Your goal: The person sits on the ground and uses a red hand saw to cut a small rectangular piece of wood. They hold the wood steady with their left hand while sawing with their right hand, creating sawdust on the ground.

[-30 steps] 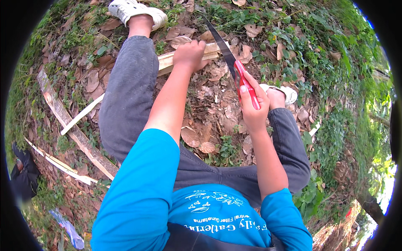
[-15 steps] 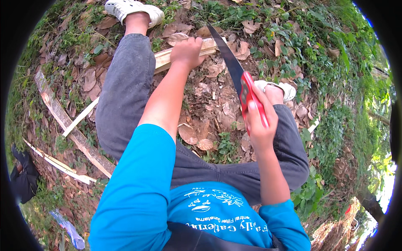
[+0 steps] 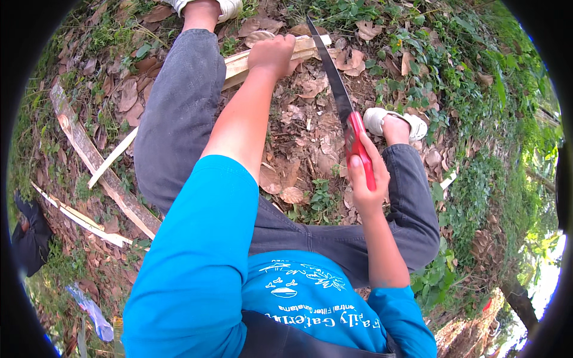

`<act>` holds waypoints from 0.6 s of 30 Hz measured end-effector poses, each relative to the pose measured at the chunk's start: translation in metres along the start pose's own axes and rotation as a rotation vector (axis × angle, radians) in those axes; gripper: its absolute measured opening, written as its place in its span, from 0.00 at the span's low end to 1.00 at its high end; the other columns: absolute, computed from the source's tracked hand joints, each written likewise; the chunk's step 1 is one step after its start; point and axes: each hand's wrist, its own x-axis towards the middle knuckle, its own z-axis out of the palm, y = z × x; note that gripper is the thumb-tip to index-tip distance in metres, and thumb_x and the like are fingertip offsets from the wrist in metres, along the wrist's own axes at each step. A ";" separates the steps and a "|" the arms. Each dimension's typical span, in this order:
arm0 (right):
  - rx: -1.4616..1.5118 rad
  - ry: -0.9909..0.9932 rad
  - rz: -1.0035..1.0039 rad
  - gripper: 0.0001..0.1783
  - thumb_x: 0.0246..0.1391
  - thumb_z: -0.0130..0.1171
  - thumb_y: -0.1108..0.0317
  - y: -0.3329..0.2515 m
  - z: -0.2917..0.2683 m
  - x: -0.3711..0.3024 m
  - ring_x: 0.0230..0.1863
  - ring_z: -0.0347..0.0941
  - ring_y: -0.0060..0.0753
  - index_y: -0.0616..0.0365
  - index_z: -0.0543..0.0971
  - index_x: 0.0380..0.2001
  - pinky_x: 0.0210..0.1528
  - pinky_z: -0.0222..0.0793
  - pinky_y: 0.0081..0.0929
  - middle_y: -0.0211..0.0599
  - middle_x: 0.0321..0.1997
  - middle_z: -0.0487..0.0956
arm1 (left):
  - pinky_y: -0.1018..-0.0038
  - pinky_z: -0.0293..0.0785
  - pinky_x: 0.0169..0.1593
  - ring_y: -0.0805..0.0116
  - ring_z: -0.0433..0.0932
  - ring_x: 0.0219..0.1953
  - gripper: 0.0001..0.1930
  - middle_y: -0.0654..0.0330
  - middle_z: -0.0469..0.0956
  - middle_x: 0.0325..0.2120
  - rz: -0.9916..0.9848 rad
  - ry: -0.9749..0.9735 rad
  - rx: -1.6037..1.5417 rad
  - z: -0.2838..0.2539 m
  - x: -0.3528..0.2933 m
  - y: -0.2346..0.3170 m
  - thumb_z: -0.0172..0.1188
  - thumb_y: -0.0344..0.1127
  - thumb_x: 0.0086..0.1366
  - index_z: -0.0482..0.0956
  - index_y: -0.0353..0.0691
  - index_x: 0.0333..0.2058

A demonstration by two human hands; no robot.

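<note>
My left hand (image 3: pixel 273 56) is closed around a bundle of pale wooden strips (image 3: pixel 237 63), which lies slantwise beyond my bent left leg. The strips' right ends stick out past my fingers. In my right hand (image 3: pixel 371 179) is a handsaw (image 3: pixel 337 83) with a red handle and a dark tapering blade. The blade points up and away from me, its far part crossing the strips near their right ends. Whether the teeth touch the wood I cannot tell.
Dry leaves and green plants cover the ground. To the left lie a long rough wooden slab (image 3: pixel 98 161), a thin pale stick (image 3: pixel 113 157) and split strips (image 3: pixel 83 219). A clear plastic bag (image 3: pixel 92 313) is at lower left, below a dark-clothed person (image 3: pixel 33 238) at the rim.
The saw has shifted slightly right and its blade stands steeper. My left hand keeps its hold on the strips, and both have moved a little up and right in the view.
</note>
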 end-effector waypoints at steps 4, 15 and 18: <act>0.097 -0.024 0.215 0.24 0.66 0.58 0.72 -0.026 -0.033 -0.026 0.46 0.78 0.22 0.63 0.75 0.65 0.49 0.73 0.21 0.42 0.55 0.82 | 0.61 0.84 0.43 0.56 0.87 0.41 0.28 0.57 0.84 0.40 0.000 0.032 0.011 0.004 -0.005 -0.001 0.69 0.60 0.60 0.76 0.43 0.45; 0.027 0.041 -0.242 0.22 0.64 0.61 0.74 0.018 0.075 0.165 0.44 0.75 0.17 0.61 0.79 0.61 0.48 0.72 0.18 0.35 0.50 0.83 | 0.58 0.84 0.41 0.53 0.87 0.41 0.27 0.54 0.86 0.41 -0.017 -0.028 -0.014 0.001 0.007 0.002 0.67 0.59 0.61 0.76 0.42 0.46; 0.079 -0.006 -0.123 0.23 0.65 0.61 0.73 0.032 0.049 0.111 0.44 0.74 0.16 0.61 0.78 0.62 0.48 0.71 0.17 0.34 0.50 0.82 | 0.60 0.84 0.42 0.57 0.87 0.42 0.28 0.56 0.86 0.41 0.009 0.024 -0.003 0.012 0.004 -0.004 0.68 0.61 0.61 0.76 0.43 0.45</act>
